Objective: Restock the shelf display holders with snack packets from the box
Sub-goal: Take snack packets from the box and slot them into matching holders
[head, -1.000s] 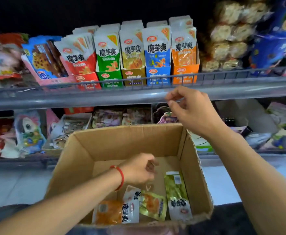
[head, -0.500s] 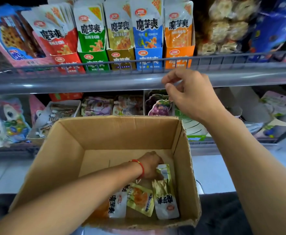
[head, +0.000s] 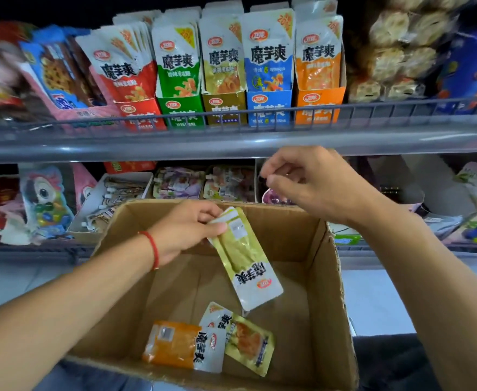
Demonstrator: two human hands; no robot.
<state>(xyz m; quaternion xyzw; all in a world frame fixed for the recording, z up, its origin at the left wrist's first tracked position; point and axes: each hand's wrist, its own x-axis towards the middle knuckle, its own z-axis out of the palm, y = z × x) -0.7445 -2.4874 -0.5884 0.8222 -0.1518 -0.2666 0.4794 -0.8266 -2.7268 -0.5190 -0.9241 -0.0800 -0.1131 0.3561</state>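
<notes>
Packets lie nearest, on the floor of the cardboard box: an orange packet at the box's near wall, and touching its right edge a white-and-yellow packet that partly covers a third one, of which only a white corner shows. Above them, inside the box, hangs the yellow packet, tilted, its printed white end pointing down toward the box floor and its top end up by the box's far wall. The left hand, with a red string bracelet on its wrist, pinches that top end between thumb and fingers; the packet touches nothing else. The right hand is raised over the far right corner of the box, just beyond its rim, fingers curled with thumb and forefinger close together; whether they hold anything is too small to tell. Beyond the box a lower shelf carries mixed snacks, blurred. Above that runs the grey shelf rail, and behind it, farther back than the box, stand the display holders in a row: red holder, green holder, olive holder, blue holder and orange holder, each with upright packets.
</notes>
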